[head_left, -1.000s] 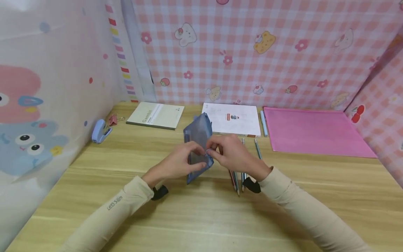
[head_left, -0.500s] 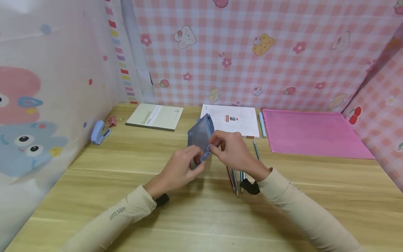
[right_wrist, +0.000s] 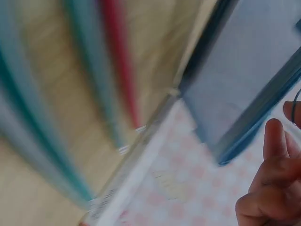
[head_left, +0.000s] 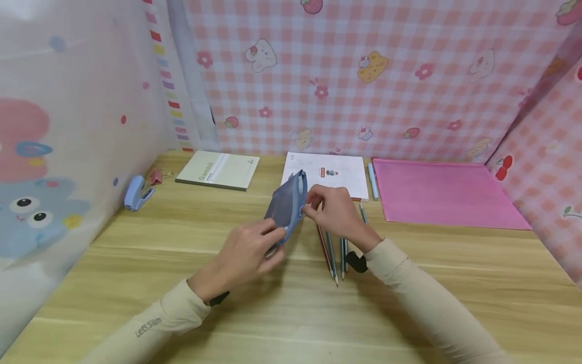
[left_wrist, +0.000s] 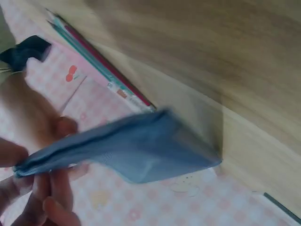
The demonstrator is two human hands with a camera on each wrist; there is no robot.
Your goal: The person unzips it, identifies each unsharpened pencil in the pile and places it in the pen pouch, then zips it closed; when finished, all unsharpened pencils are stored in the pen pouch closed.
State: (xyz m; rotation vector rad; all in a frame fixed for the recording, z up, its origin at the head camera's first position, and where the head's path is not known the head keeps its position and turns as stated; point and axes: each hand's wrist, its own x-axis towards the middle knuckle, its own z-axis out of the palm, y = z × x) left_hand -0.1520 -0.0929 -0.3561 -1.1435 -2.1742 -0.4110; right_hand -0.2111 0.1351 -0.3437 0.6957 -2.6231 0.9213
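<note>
A blue mesh zipper pouch (head_left: 281, 206) is held up off the table, tilted, its zipped edge parted in the head view. At the near end, my left hand (head_left: 238, 255) grips it with curled fingers. The thumb and index finger of my right hand (head_left: 334, 211) pinch a thin ring (right_wrist: 295, 107) beside the zipper, seen at the right edge of the right wrist view. Several pencils (head_left: 332, 259) lie on the table below the right hand, partly hidden by it. In the left wrist view the pouch (left_wrist: 146, 153) hangs beyond the fingers, slightly blurred.
Along the back of the wooden table (head_left: 291, 323) lie a green notebook (head_left: 218, 170), a white book (head_left: 309, 167), a light blue pen (head_left: 373, 182) and a pink folder (head_left: 447, 194). A blue stapler (head_left: 135, 193) and a red binder clip (head_left: 156, 177) sit at the left wall.
My left hand has shifted down to the near end of the pouch. The zipped edge has turned toward the right and now gapes. My right hand has kept its pinch near the zipper.
</note>
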